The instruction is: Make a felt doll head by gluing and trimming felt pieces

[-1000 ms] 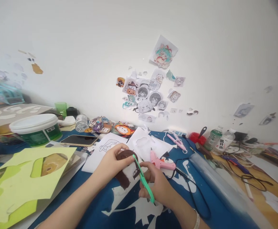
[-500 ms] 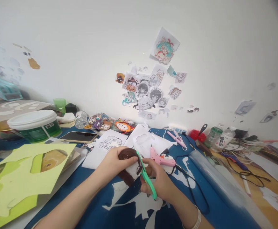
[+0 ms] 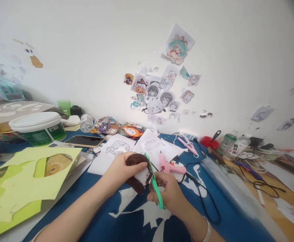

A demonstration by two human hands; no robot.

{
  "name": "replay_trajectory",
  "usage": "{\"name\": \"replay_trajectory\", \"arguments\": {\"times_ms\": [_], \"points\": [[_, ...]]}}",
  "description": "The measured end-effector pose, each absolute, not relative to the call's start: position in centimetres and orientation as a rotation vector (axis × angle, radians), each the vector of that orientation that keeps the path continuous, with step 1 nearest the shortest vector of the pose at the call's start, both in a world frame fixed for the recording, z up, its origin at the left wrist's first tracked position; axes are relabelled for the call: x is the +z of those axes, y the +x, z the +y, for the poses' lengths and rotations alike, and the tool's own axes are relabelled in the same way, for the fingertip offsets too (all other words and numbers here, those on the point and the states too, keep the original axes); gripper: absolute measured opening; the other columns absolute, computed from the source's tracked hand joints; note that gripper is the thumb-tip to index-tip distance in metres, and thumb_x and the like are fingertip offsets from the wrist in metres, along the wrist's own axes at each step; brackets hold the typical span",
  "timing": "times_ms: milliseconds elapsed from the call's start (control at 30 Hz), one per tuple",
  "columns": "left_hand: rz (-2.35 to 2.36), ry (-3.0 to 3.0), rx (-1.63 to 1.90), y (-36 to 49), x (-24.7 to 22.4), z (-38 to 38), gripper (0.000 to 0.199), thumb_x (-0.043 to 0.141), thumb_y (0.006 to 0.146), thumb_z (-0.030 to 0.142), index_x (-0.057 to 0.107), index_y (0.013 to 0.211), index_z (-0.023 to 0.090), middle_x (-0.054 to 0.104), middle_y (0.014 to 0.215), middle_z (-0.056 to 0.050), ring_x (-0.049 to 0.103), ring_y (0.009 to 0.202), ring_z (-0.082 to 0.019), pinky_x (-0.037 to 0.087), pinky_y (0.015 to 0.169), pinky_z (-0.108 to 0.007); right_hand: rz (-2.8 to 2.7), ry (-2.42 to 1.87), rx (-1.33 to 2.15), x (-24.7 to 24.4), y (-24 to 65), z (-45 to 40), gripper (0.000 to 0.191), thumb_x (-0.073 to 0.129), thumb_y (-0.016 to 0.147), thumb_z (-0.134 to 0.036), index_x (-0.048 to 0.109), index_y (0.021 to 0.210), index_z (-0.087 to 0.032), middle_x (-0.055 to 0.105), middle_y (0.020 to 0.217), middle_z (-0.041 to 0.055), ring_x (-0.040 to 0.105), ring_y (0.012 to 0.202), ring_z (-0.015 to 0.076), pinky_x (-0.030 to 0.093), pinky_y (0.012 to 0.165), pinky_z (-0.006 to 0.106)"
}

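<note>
A dark brown cutout with a whitish area is pinched in my left hand, thumb on top. My right hand is closed round the green scissors. Their blades point up and away, lying along the cutout's right edge; whether they bite into it I cannot tell. Below my hands, white paper scraps lie on the blue table cover. Just beyond my right hand rests a pink hot glue gun.
Yellow-green cut sheets lie at left, near a white-lidded tub and a phone. Behind my hands is a line drawing. A clear plastic roll and black cable lie at right. Plastic bottles stand farther back.
The scissors have turned a little more upright along the cutout's right edge. The cutout has tilted slightly, showing more of its whitish area. The whole view has shifted slightly.
</note>
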State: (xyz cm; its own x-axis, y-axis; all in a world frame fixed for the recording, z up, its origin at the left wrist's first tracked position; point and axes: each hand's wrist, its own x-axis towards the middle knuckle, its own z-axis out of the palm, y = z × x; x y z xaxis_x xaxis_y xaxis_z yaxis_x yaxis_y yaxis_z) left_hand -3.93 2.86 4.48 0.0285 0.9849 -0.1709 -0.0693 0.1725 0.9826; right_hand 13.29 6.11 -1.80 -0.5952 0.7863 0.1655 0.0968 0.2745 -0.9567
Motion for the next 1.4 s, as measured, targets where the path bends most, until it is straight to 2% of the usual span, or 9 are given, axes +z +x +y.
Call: {"name": "replay_trajectory", "arguments": {"times_ms": [300,567,867,1200,1400], "points": [[1.221,1.054,1.083,-3.8,4.4,2.8,0.018,0.071,0.064,0.028,0.058,0.071,0.017,0.063,0.057,0.003,0.062,0.044,-0.014,0.049,0.041,-0.022,-1.949,-0.725,1.303,-1.2,13.2,5.9,0.049,0.069,0.057,-0.06,0.06,0.075,-0.016,0.049,0.06,-0.0022,0.043,0.059,0.0139,0.037,0.063,0.03],[1.188,1.004,1.083,-3.4,4.6,2.5,0.021,0.072,0.061,0.03,0.058,0.071,0.018,0.063,0.057,0.003,0.062,0.046,-0.016,0.05,0.041,-0.025,-1.87,-0.735,1.36,-1.8,13.1,5.9,0.047,0.075,0.054,-0.053,0.063,0.076,-0.014,0.05,0.059,-0.0018,0.041,0.057,0.0132,0.035,0.057,0.027],[1.207,1.043,1.147,-3.5,4.0,2.7,0.017,0.072,0.063,0.027,0.062,0.071,0.017,0.063,0.058,0.003,0.061,0.051,-0.012,0.047,0.045,-0.019,-1.84,-0.716,1.322,-2.4,13.0,6.0,0.048,0.075,0.054,-0.056,0.063,0.073,-0.014,0.048,0.058,-0.002,0.04,0.057,0.013,0.033,0.055,0.026],[1.245,1.069,1.119,-3.4,4.1,2.7,0.017,0.071,0.062,0.028,0.061,0.068,0.016,0.061,0.056,0.002,0.061,0.049,-0.015,0.047,0.042,-0.022,-1.958,-0.699,1.332,-1.2,13.4,6.0,0.057,0.065,0.057,-0.068,0.06,0.076,-0.015,0.048,0.059,-0.0026,0.039,0.056,0.0123,0.037,0.063,0.029],[1.242,1.091,1.146,-3.4,4.0,2.7,0.015,0.07,0.063,0.028,0.062,0.07,0.018,0.063,0.058,0.003,0.061,0.052,-0.014,0.047,0.046,-0.022,-1.876,-0.746,1.328,-1.7,13.2,5.9,0.055,0.069,0.053,-0.065,0.06,0.076,-0.016,0.049,0.057,-0.0026,0.04,0.055,0.0123,0.037,0.058,0.027]]}}
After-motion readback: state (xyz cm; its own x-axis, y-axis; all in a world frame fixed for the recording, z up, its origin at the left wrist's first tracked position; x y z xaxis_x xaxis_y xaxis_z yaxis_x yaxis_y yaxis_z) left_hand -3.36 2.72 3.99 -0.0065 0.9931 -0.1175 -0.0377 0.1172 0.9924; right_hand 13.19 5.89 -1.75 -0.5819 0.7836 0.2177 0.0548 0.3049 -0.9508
